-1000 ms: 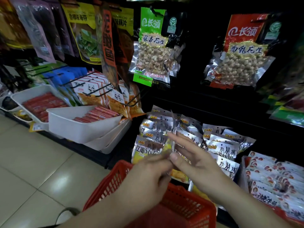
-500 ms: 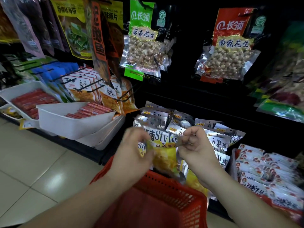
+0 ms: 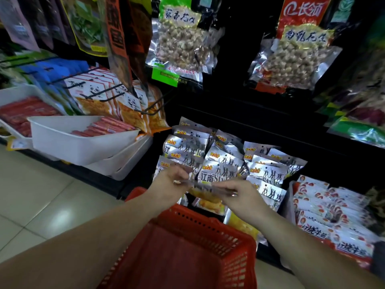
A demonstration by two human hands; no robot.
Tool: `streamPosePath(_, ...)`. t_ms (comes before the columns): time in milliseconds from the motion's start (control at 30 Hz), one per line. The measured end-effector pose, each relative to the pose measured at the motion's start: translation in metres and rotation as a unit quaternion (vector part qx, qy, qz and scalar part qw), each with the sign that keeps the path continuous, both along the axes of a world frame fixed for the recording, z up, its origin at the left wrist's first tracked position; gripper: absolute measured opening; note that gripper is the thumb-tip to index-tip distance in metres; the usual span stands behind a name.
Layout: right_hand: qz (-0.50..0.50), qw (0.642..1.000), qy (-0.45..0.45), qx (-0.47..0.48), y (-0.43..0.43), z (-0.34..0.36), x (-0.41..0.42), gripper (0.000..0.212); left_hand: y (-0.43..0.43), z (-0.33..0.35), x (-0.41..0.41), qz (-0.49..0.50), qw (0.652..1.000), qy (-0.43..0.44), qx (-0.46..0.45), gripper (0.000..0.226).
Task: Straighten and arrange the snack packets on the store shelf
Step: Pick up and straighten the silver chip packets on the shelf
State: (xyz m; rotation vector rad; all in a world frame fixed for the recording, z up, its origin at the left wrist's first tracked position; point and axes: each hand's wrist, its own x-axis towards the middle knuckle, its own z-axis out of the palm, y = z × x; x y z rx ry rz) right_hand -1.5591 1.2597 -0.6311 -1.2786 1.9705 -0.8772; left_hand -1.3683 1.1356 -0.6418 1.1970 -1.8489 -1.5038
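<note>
Above the red basket (image 3: 187, 257), the left hand (image 3: 173, 181) and right hand (image 3: 244, 198) each pinch in their grip one end of a blurred snack packet (image 3: 205, 187), before the silver packets (image 3: 223, 165).

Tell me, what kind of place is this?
Most likely a grocery shop's snack aisle: big peanut bags hang up high, silver snack packets lie in rows for sale, and a red shopping basket is close by.
</note>
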Motion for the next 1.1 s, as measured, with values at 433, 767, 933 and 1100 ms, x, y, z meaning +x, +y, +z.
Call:
streamPosePath(433, 0.054, 0.959, -0.139, 0.242, -0.004, -0.059, -0.019, 0.052, -0.008, -0.038, 0.003, -0.128, 0.979, -0.158, -0.022, 0.036)
streamPosePath(767, 0.06, 0.966, -0.029, 0.248, -0.036, -0.037, -0.045, 0.015, 0.011, -0.052, -0.033, -0.118, 0.97, -0.175, -0.121, 0.019)
streamPosePath(933, -0.046, 0.979, 0.136, 0.147, -0.082, -0.071, -0.078, 0.052, -0.006, -0.06, -0.038, -0.039, 0.984, -0.117, -0.126, 0.018)
streamPosePath(1100, -0.065, 0.966, 0.202, 0.147, -0.108, -0.106, -0.095, 0.057, -0.021, -0.07, -0.036, -0.039, 0.991, -0.1, -0.08, 0.039)
